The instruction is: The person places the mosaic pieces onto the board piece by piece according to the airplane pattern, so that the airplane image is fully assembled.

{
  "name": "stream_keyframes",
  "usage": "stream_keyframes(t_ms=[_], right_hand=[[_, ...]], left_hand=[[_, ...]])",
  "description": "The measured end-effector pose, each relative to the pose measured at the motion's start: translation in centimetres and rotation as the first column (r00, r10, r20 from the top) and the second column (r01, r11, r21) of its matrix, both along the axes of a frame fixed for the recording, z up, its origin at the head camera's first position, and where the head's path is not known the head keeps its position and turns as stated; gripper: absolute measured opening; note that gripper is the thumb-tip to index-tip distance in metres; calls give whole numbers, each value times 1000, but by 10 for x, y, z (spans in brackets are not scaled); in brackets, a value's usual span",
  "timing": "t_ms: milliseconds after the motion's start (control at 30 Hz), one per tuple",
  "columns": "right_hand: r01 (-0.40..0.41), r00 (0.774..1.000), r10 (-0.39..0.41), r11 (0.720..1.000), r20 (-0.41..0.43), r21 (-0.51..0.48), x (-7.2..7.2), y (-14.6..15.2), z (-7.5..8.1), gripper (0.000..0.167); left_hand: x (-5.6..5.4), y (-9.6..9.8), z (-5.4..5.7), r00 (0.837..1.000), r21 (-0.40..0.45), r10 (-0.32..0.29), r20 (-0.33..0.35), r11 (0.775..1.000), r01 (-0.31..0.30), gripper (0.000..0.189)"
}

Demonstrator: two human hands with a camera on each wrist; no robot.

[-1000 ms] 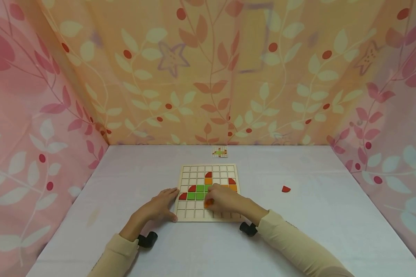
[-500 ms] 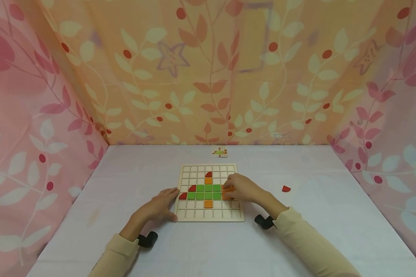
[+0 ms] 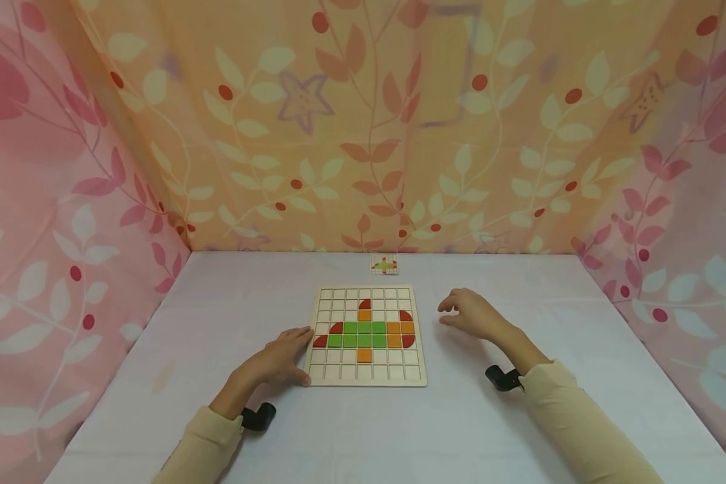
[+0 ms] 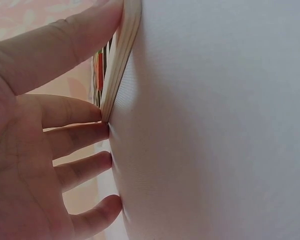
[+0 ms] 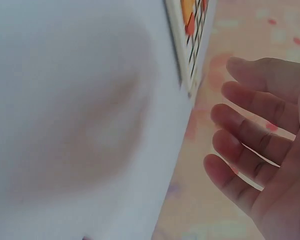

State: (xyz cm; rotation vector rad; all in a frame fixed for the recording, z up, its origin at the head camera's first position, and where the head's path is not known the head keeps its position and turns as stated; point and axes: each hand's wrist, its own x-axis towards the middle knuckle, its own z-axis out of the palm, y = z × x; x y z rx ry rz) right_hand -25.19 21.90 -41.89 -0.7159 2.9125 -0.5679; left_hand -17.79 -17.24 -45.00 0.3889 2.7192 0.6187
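A square wooden grid board [image 3: 339, 372] lies mid-table, bearing green squares [image 3: 365, 327], orange squares [image 3: 365, 315] and several red quarter-round tiles [image 3: 408, 341] in its cells. My left hand [image 3: 278, 356] rests at the board's left side, fingers on the edge and thumb by the near corner. In the left wrist view the thumb [image 4: 65, 47] touches the board's side and the fingers are extended. My right hand [image 3: 472, 314] hovers right of the board, fingers loosely bent, holding nothing. In the right wrist view its fingers [image 5: 230, 117] are spread apart.
A small pattern card [image 3: 384, 264] with a similar coloured figure lies behind the board, near the back curtain [image 3: 248, 154]. White cloth [image 3: 363, 437] covers the table. Black wrist devices [image 3: 259, 417] sit below both hands.
My right hand has moved from the board's middle to its right edge, then off to the right. A loose red tile seen earlier there is now hidden behind it. The left hand stays put.
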Motion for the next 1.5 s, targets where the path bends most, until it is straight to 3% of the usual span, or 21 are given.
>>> stream_keyframes(t_ms=[367,567,867,1167,1500], right_hand=[[84,995,-84,996,-48,-5,0,50,-10,22],[176,984,-176,984,-15,24,8,68,-10,25],[228,972,-231,971,32,67,18,88,-12,26],[238,964,-248,966,100,103,18,99,-24,22],[206,978,-209,976,30,65,16,99,-27,20]], left_hand=[[1,2,2,1000,-3,9,0,1000,-9,95],[0,1,1,1000,-5,8,3,1000,-8,95],[-1,1,-4,1000,-4,20,14,1000,-20,95],[-1,1,-3,1000,-3,12,12,1000,-12,95],[-3,0,-4,1000,-19,2,10,1000,-2,96]])
